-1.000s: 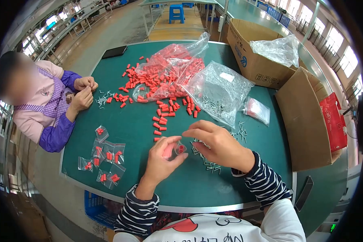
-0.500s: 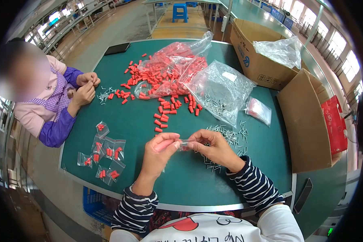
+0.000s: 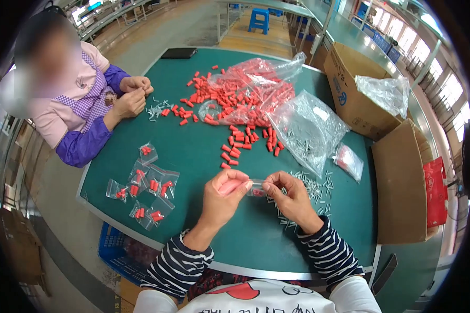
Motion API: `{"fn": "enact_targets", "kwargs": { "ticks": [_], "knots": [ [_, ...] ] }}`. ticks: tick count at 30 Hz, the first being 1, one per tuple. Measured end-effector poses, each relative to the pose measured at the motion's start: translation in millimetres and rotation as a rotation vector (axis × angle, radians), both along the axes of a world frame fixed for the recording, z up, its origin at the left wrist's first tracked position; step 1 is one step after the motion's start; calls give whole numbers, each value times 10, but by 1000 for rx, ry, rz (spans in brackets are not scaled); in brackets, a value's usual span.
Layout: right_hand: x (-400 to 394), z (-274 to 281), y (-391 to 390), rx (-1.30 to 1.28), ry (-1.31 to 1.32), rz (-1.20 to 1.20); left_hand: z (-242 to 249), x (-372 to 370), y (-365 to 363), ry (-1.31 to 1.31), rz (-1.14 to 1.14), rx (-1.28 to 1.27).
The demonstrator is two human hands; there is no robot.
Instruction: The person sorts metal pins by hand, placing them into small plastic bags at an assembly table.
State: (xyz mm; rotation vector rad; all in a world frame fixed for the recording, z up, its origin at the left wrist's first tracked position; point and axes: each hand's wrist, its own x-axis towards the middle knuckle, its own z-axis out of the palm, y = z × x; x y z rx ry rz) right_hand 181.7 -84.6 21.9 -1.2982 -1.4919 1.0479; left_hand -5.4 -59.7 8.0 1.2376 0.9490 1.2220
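Near the front middle of the green table (image 3: 245, 235), my left hand (image 3: 224, 195) and my right hand (image 3: 292, 198) pinch the top edge of a small clear bag (image 3: 257, 190) between them. Something red shows inside it. Loose screws (image 3: 313, 190) lie under and beyond my right hand. Several red plugs (image 3: 235, 148) are scattered ahead of my hands, in front of a large clear bag of red plugs (image 3: 250, 94). To its right lies a clear bag with screws (image 3: 308, 130). Small filled bags (image 3: 154, 185) lie at the left.
A co-worker (image 3: 83, 94) sits at the left, hands together over the table edge near a few screws (image 3: 156, 109). Cardboard boxes (image 3: 402, 182) stand on the right. A dark flat object (image 3: 178, 53) lies at the far edge, and a blue crate (image 3: 112, 248) is below the table.
The view has turned, so the table scene appears shifted right. Both my hands still hold the small bag, with my right fingers slightly shifted along its edge.
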Motion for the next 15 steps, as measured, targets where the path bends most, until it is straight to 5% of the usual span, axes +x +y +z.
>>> {"fn": "enact_targets", "kwargs": {
  "ticks": [7, 13, 15],
  "knots": [
    [-409, 457, 354, 344, -31, -36, 119, -11, 134, -333, 150, -380],
    [-1087, 652, 560, 741, -150, 212, -108, -6, 179, -422, -34, -433],
    [-1217, 478, 603, 568, -172, 315, -170, 7, 189, -464, -40, -434]
  ]
}}
